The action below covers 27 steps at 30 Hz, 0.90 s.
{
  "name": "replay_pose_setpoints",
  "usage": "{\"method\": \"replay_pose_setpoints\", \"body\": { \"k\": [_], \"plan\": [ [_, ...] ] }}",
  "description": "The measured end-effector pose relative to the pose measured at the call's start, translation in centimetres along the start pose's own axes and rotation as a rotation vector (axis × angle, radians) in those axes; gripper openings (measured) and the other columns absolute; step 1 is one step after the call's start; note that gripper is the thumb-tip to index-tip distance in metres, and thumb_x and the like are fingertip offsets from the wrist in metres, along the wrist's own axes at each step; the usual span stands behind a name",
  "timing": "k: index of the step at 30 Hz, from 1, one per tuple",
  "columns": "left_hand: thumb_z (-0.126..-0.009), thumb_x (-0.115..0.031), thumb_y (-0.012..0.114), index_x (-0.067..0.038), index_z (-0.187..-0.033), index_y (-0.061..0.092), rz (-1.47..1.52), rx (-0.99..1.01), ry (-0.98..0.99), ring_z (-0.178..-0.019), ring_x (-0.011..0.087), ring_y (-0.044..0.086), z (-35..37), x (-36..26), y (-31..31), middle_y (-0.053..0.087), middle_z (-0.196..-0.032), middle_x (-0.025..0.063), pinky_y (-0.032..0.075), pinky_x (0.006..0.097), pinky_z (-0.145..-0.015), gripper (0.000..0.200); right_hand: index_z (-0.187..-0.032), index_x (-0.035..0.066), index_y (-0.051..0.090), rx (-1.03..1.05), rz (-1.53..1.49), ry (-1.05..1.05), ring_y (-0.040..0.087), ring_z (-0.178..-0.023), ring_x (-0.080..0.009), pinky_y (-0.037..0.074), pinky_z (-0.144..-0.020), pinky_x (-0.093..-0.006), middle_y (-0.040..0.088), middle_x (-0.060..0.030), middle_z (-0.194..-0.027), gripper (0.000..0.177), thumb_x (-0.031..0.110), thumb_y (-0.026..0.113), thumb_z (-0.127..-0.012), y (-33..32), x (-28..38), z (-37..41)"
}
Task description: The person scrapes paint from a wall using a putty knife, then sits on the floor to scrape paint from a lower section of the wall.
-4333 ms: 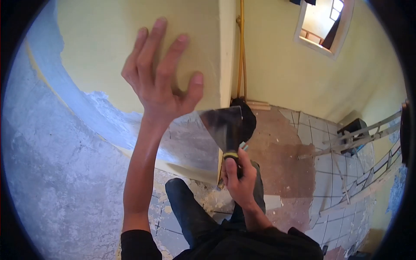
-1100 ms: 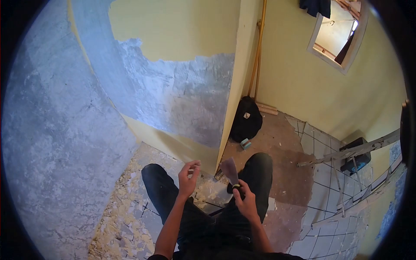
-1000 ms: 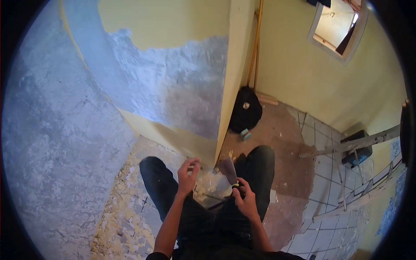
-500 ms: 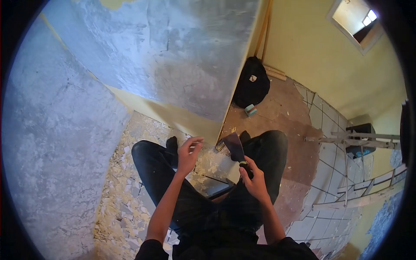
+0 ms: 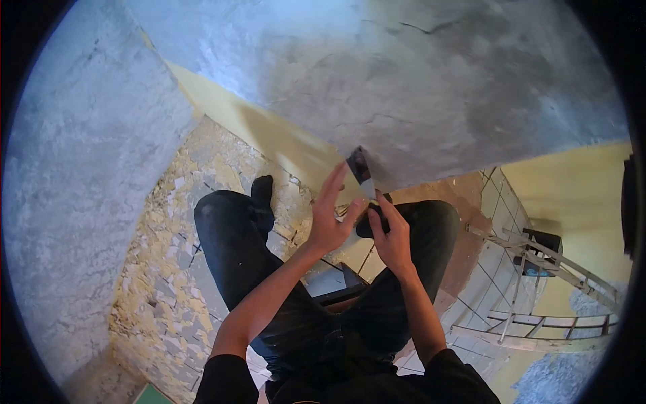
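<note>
A scraper [image 5: 361,167] with a wide flat blade is in my right hand [image 5: 393,244], whose fingers wrap round its dark handle. Its blade points up and away from me, overlapping the lower edge of the bare grey wall [image 5: 323,87] in this view. My left hand [image 5: 328,221] is open beside the blade, fingers stretched toward the wall and thumb apart, fingertips close to the blade's left side. Along the wall's bottom runs a band of yellow paint [image 5: 272,135], just beyond my left fingers.
Paint flakes [image 5: 161,283] cover the floor at left, below another scraped wall [image 5: 87,168]. My bent legs [image 5: 235,229] frame the work area. A wooden ladder [image 5: 538,340] and a dark box [image 5: 540,246] are at right. A green edge [image 5: 153,396] shows at bottom left.
My right hand has raised the scraper toward the wall, and my left hand has moved right, up beside the blade. The view has turned, so the black backpack is out of sight.
</note>
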State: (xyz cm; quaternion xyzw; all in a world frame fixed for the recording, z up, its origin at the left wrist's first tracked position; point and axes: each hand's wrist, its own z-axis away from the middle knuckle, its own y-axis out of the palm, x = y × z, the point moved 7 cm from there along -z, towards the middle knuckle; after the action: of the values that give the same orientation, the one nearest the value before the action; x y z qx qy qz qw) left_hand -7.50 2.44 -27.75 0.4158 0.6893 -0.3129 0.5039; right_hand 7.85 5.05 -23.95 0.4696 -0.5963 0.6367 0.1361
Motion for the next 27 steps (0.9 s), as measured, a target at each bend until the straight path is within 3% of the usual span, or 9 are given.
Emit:
{"method": "replay_pose_setpoints", "body": {
  "k": [2, 3, 10, 13, 19, 21, 23, 27],
  "plan": [
    [-0.092, -0.015, 0.064, -0.001, -0.150, 0.037, -0.019, 0.139, 0.069, -0.139, 0.0318, 0.042, -0.2, -0.3, 1.1, 0.036, -0.156, 0.0198, 0.043, 0.0406, -0.105, 0.066, -0.135, -0.001, 0.055, -0.009, 0.002, 0.033, 0.068, -0.101, -0.0318, 0.053, -0.084, -0.0364, 0.066, -0.0240, -0.115, 0.041, 0.004, 0.063, -0.094, 0.2, 0.6, -0.4],
    [-0.091, -0.016, 0.066, 0.001, -0.150, 0.036, 0.026, 0.149, 0.014, -0.144, 0.0329, 0.035, -0.3, -0.2, 1.3, 0.031, -0.158, 0.0209, 0.039, 0.0422, -0.109, 0.068, -0.135, 0.000, 0.055, -0.031, 0.037, 0.012, 0.068, -0.098, -0.0322, 0.053, -0.082, -0.0363, 0.066, -0.0239, -0.113, 0.041, 0.003, 0.062, -0.094, 0.2, 0.9, -0.5],
    [-0.090, -0.018, 0.069, 0.004, -0.145, 0.042, 0.000, 0.041, -0.050, -0.141, 0.0337, 0.040, -1.4, 0.1, 1.4, 0.036, -0.154, 0.0234, 0.037, 0.0414, -0.111, 0.065, -0.134, 0.001, 0.055, -0.069, 0.087, 0.015, 0.067, -0.089, -0.0354, 0.053, -0.077, -0.0383, 0.065, -0.0236, -0.106, 0.041, -0.001, 0.060, -0.093, 1.3, 1.6, -0.6],
    [-0.089, -0.015, 0.071, 0.006, -0.143, 0.044, -0.020, 0.052, 0.017, -0.137, 0.0335, 0.045, -1.6, -0.2, 1.7, 0.042, -0.150, 0.0242, 0.039, 0.0403, -0.109, 0.064, -0.135, 0.001, 0.055, -0.103, 0.113, 0.011, 0.066, -0.089, -0.0355, 0.052, -0.077, -0.0390, 0.065, -0.0234, -0.105, 0.042, -0.001, 0.059, -0.093, 1.1, 1.6, 0.2],
    [-0.088, -0.012, 0.073, 0.006, -0.141, 0.047, -0.062, 0.040, -0.047, -0.132, 0.0295, 0.051, -1.6, 0.2, 1.3, 0.044, -0.149, 0.0234, 0.046, 0.0374, -0.104, 0.061, -0.134, 0.001, 0.055, -0.107, 0.015, 0.045, 0.066, -0.087, -0.0346, 0.052, -0.075, -0.0377, 0.065, -0.0235, -0.104, 0.041, -0.001, 0.059, -0.094, 1.5, 1.9, 0.4],
    [-0.085, -0.016, 0.075, 0.007, -0.134, 0.053, -0.025, 0.066, -0.058, -0.131, 0.0347, 0.051, -1.4, 0.2, 1.4, 0.049, -0.143, 0.0271, 0.045, 0.0386, -0.104, 0.058, -0.134, 0.001, 0.055, -0.110, 0.005, 0.080, 0.066, -0.087, -0.0342, 0.052, -0.075, -0.0375, 0.065, -0.0235, -0.103, 0.040, 0.000, 0.059, -0.094, 1.5, 1.8, 0.3],
    [-0.085, -0.016, 0.075, 0.007, -0.134, 0.054, -0.012, 0.026, -0.073, -0.131, 0.0345, 0.052, -1.8, 0.7, 1.4, 0.049, -0.143, 0.0268, 0.046, 0.0391, -0.104, 0.059, -0.134, -0.001, 0.055, -0.087, 0.041, 0.082, 0.068, -0.088, -0.0295, 0.052, -0.078, -0.0338, 0.067, -0.0210, -0.110, 0.043, -0.003, 0.061, -0.092, 1.8, 1.3, -0.2],
    [-0.087, -0.010, 0.073, 0.006, -0.140, 0.048, -0.038, 0.058, -0.060, -0.131, 0.0290, 0.052, -1.3, 0.9, 1.6, 0.047, -0.146, 0.0244, 0.047, 0.0362, -0.103, 0.060, -0.134, -0.002, 0.055, -0.082, -0.014, 0.104, 0.068, -0.088, -0.0302, 0.053, -0.078, -0.0350, 0.068, -0.0207, -0.108, 0.043, -0.002, 0.062, -0.091, 1.9, 1.1, 0.4]
  ]
}}
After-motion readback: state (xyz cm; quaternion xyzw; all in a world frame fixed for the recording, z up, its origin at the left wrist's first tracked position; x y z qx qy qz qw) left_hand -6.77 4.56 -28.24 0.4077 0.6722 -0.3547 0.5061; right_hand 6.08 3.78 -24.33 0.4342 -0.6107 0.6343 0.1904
